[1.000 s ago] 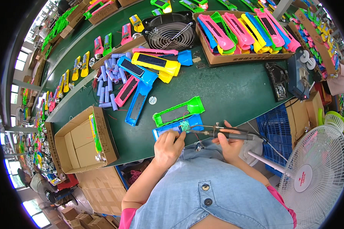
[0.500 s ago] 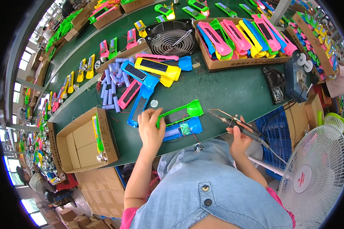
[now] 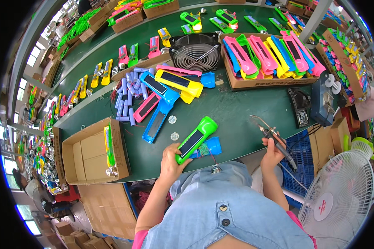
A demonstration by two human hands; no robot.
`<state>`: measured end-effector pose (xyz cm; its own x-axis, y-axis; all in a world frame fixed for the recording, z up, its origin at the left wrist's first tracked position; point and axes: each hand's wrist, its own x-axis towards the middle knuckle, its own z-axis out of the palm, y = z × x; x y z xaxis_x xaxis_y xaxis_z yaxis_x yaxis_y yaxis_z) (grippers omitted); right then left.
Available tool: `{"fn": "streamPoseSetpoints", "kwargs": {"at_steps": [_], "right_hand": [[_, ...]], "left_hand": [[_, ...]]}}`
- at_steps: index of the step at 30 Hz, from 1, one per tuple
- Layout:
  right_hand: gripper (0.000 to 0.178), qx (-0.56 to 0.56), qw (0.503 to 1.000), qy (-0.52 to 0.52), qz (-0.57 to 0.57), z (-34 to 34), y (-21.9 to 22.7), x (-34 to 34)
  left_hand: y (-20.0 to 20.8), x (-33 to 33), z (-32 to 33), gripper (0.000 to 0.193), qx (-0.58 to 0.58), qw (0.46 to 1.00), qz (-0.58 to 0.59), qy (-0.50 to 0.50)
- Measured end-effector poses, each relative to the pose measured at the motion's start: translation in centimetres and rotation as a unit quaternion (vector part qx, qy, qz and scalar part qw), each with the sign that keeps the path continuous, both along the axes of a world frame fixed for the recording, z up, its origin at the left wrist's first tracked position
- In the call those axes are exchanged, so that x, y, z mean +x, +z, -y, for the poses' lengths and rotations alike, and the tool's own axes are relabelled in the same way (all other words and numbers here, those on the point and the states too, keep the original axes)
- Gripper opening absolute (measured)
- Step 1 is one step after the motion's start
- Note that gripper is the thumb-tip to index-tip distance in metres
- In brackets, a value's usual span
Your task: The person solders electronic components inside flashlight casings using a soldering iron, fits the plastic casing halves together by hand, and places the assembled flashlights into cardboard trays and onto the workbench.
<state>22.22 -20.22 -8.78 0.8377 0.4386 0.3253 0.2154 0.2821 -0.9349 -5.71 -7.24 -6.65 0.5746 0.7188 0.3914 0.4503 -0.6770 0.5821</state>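
My left hand grips the lower end of a green plastic lamp shell, its dark panel facing up. That shell slants above a blue lamp half and covers part of it. A green circuit board shows inside the blue half, and a wire runs from it to a small silvery reflector at the table edge. In my right hand is a soldering iron, its tip pointing up and left over the table, with a thin curved metal tube beside it. Two small round white discs lie beyond my left hand.
Purple battery cells and coloured shells are heaped at the back left. A carton of shells and a black fan stand behind. An open carton sits left; a white fan stands right.
The green shell has been turned over, from hollow side up to panel side up. A second white disc now shows near my left hand. The whole view has shifted slightly.
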Motion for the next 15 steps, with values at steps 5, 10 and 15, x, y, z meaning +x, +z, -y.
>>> {"fn": "streamPoseSetpoints", "kwargs": {"at_steps": [5, 10, 15], "right_hand": [[0.026, -0.001, 0.999, -0.036, 0.028, -1.3, -0.5, 1.6], [0.028, -0.015, 0.998, -0.062, 0.022, -1.3, -1.3, 3.1], [0.024, -0.036, 0.996, -0.078, 0.026, -2.6, -1.4, 3.0]], "left_hand": [[4.5, 0.7, -3.0, 0.054, -0.242, 0.97, 0.035, 0.007], [14.9, 3.3, -13.0, 0.053, -0.139, 0.989, 0.014, -0.054], [15.7, 9.8, -28.6, 0.05, -0.037, 0.997, 0.04, 0.049]]}}
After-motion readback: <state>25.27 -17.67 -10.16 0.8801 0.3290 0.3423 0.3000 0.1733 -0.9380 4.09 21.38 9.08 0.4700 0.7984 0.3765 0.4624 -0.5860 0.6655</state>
